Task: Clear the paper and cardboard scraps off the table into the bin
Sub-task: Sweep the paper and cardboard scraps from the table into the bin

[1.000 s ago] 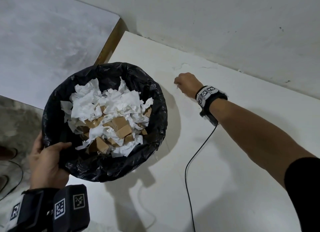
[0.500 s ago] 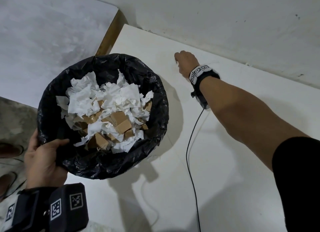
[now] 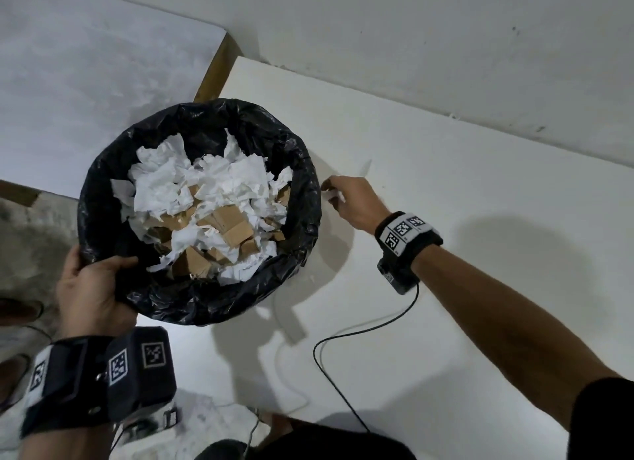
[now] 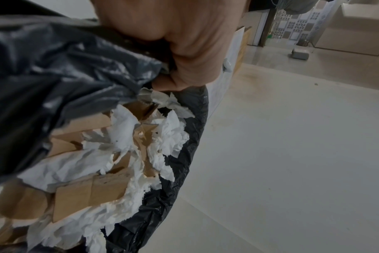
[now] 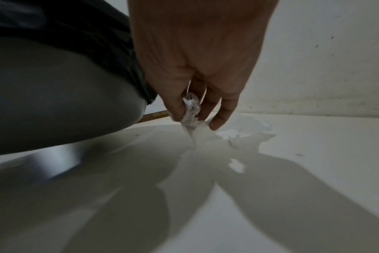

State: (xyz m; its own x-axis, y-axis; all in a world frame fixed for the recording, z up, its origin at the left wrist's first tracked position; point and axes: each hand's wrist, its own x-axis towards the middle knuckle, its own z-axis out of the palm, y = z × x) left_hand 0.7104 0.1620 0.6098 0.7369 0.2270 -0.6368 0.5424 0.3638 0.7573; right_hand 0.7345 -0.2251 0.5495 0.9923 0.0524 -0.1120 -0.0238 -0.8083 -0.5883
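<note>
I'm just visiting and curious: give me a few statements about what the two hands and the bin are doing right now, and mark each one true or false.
1. The left hand grips the rim of the bin. True.
2. The bin is lined with a white bag. False: the liner is black plastic.
3. The right hand pinches a white paper scrap. True.
4. The bin holds only cardboard. False: white paper scraps lie mixed with brown cardboard pieces.
5. The right hand is deep inside the bin. False: it is beside the bin's rim, over the white table.
6. Each wrist wears a black band with square printed markers. True.
</note>
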